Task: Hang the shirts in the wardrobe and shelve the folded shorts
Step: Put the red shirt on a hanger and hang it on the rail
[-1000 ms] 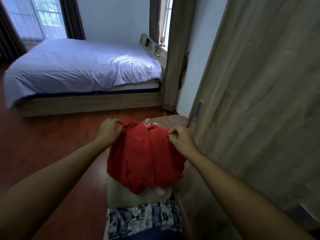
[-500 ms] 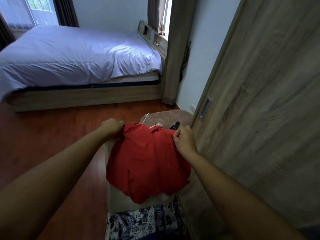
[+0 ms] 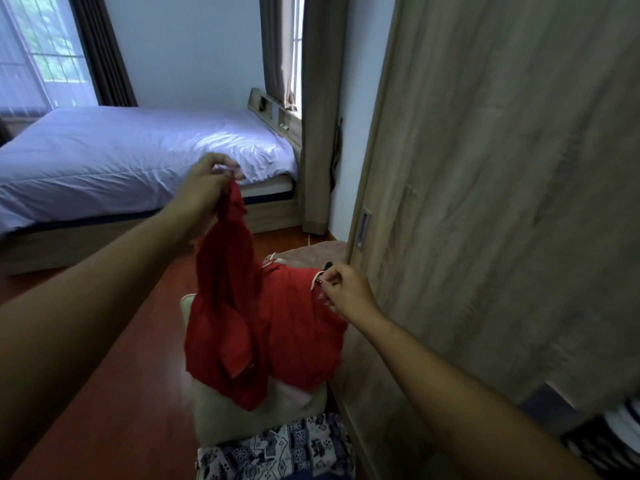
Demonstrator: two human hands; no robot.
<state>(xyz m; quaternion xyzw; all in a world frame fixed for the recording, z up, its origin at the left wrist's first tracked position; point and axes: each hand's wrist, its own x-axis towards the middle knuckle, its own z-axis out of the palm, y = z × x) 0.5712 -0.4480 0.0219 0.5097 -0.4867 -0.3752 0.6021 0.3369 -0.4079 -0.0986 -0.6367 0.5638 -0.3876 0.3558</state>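
Our left hand (image 3: 207, 183) now holds its end of the red shirt (image 3: 266, 327) much higher than before.
Its fingers pinch the cloth, and the shirt slopes down to our right hand (image 3: 343, 289), which pinches the other end, nearer the wardrobe door (image 3: 485, 202). The shirt hangs over a cream stool (image 3: 214, 417) on the wood floor (image 3: 145, 410).

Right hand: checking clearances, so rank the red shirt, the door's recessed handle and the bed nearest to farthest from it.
1. red shirt, pinched by the right hand.
2. recessed handle, just beyond, on the door.
3. bed, far left across the room.
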